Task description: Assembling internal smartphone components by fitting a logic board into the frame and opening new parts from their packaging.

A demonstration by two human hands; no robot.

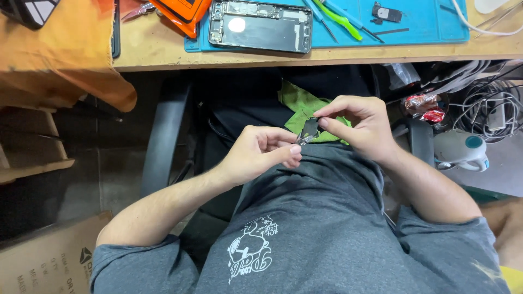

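Near: one grey t-shirt (327,228), both forearms coming in from the lower corners and meeting over the lap. One small dark phone part (309,129) held between the two hands, just above the shirt. Left hand (261,152): fingers curled in, thumb and fingertips pressed together on the part's lower end. Right hand (362,125): wrist bent, thumb and forefinger pinching the part's upper edge, other fingers arched over it. One green cloth (297,106) lies right behind the part. Right of the hands: one white and teal handheld tool (460,149), a tangle of cables (490,109). Far: wooden bench (158,51) with one blue work mat (425,24), one opened phone chassis (260,25) on it, one green pry tool (340,19), one orange tray (182,11), one orange cloth (60,49) draped over the bench's left end.
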